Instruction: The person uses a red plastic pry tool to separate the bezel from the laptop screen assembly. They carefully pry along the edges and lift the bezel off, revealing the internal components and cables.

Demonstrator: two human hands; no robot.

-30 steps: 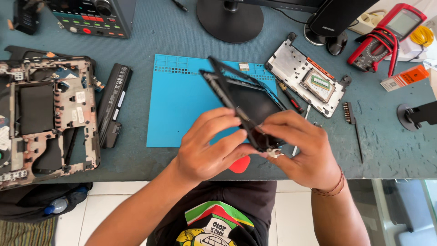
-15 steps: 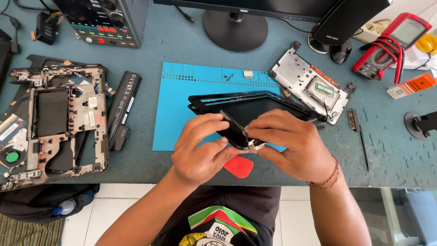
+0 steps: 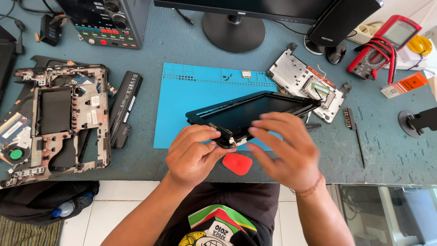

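Left hand: the left hand [image 3: 193,155] is curled, thumb and fingers pinched on the near corner of the black laptop screen panel [image 3: 255,111], at the metal hinge bracket [image 3: 227,136].
Right hand: the right hand [image 3: 287,150] is spread open with fingers extended, blurred, lying over the near edge of the panel; whether it grips the panel or only touches it cannot be told. A thin cord bracelet sits on its wrist.
Screen panel: held tilted above the blue work mat [image 3: 191,105], near corner low by the hands, far corner raised toward the right, over the silver laptop cover plate [image 3: 302,82].
Pry tool: a red rounded plastic pick [image 3: 237,163] lies on the desk just below the hands, at the mat's near edge, touching neither hand.
Laptop base: a stripped laptop chassis [image 3: 59,118] lies at the left of the desk, a fan showing at its near-left corner.
Battery: a long black battery pack [image 3: 125,107] lies between the chassis and the mat.
Right side: a red multimeter [image 3: 387,43] with coiled leads stands at the far right; a row of screwdriver bits [image 3: 349,118] lies near the cover plate.
Far edge: a monitor stand [image 3: 233,32] and a bench instrument with knobs [image 3: 107,20] stand behind the mat.
Desk: grey-green desk top [image 3: 400,155], its near edge over a white tiled floor.
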